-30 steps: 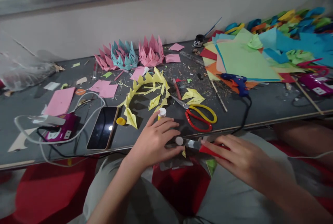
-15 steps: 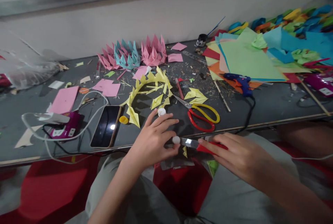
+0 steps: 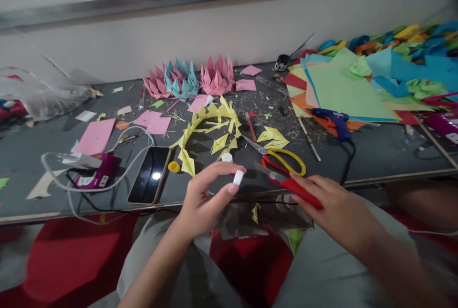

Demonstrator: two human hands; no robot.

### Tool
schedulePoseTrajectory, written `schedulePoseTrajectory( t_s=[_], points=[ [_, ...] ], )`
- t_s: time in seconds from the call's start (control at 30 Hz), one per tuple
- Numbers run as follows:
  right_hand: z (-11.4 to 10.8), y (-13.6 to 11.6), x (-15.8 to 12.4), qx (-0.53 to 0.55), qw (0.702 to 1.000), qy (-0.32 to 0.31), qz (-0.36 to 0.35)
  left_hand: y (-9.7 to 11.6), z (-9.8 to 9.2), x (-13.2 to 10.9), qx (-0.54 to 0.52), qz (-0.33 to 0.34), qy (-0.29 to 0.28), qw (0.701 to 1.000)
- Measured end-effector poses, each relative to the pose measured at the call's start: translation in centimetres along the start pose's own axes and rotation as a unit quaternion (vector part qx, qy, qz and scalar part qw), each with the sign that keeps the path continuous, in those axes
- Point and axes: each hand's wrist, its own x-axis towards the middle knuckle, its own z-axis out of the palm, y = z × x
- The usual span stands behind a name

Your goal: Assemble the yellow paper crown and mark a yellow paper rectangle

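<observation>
Between the thumb and forefinger of my left hand point(image 3: 205, 198) is a small white disc-like piece point(image 3: 238, 177), seen nearly edge-on. My right hand point(image 3: 336, 207) grips a red-handled craft knife point(image 3: 302, 192), its metal blade pointing left toward that piece but apart from it. Just beyond my left fingers another white round piece point(image 3: 226, 157) lies on the table. A yellow folded-paper crown point(image 3: 189, 129) stands behind it, with loose yellow folded pieces point(image 3: 272, 137) at its right. Scissors point(image 3: 286, 157) with one yellow and one red handle lie past the knife, which partly covers them.
A phone point(image 3: 149, 175) and a yellow cap point(image 3: 174, 167) lie left of the crown, near a purple power block point(image 3: 100, 172) with looping cables. Pink and blue crowns point(image 3: 182, 79) stand behind. To the right are a blue glue gun point(image 3: 334, 122) and coloured paper sheets point(image 3: 347, 88).
My left hand has turned the white piece from face-on to edge-on and raised it slightly. The knife blade has pulled back from it, angling up and away. The view has shifted slightly.
</observation>
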Motion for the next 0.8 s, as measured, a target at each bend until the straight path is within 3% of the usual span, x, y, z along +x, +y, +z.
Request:
schedulePoseTrajectory(
  t_s=[0.13, 0.33, 0.5, 0.63, 0.8],
  points=[
    [1.4, -0.9, 0.5, 0.057, 0.992, 0.015, 0.110, 0.0, 0.8, -0.3, -0.152, -0.096, 0.006, 0.984],
    [4.4, -3.9, 2.0, 0.112, 0.987, 0.023, 0.116, -0.1, 1.7, -0.1, -0.252, -0.169, -0.011, 0.953],
    [6.0, -4.9, 3.7, 0.133, 0.985, 0.018, 0.108, -0.5, 2.2, 0.0, -0.263, -0.191, -0.042, 0.945],
    [4.7, -4.6, 4.3, 0.193, 0.977, 0.008, 0.086, -0.7, 2.7, 0.1, -0.233, -0.232, -0.071, 0.942],
    [0.7, -3.8, 3.9, 0.299, 0.953, -0.012, 0.052, -0.8, 3.3, 0.4, -0.212, -0.240, -0.122, 0.939]
  ],
)
